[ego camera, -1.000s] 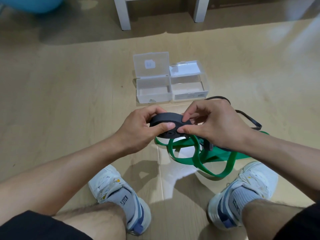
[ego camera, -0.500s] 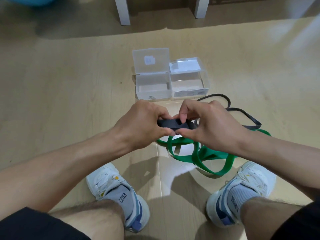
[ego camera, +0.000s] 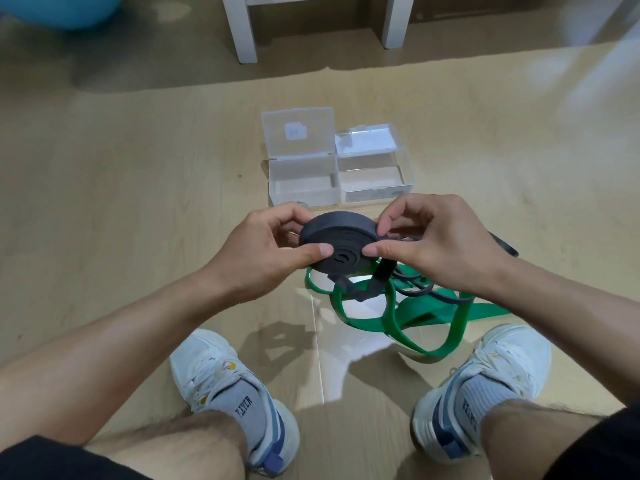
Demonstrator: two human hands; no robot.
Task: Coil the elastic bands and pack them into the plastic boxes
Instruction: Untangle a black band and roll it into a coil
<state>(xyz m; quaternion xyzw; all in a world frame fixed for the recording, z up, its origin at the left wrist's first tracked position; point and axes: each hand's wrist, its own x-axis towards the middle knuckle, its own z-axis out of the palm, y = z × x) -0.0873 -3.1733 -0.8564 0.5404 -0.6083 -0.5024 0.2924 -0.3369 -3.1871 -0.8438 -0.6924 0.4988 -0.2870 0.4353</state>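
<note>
A black elastic band (ego camera: 341, 237) is wound into a thick flat coil held above the floor. My left hand (ego camera: 266, 247) grips the coil's left side, thumb on its face near the centre. My right hand (ego camera: 433, 237) pinches the coil's right edge between thumb and forefinger. The band's loose black tail (ego camera: 377, 282) hangs down from the coil and trails under my right hand. A green elastic band (ego camera: 415, 313) lies in loose loops on the floor beneath. Two clear plastic boxes stand open just beyond the hands: the left box (ego camera: 303, 190) and the right box (ego camera: 375, 183), both with nothing inside.
I sit on a flattened cardboard sheet (ego camera: 138, 202) with my two white shoes (ego camera: 221, 379) at the near edge. White furniture legs (ego camera: 242, 29) stand behind the boxes. A blue ball (ego camera: 62, 8) is at the far left.
The coil has turned from edge-on to tilted face toward me, and both hands have shifted their grip on it. The hanging tail looks shorter.
</note>
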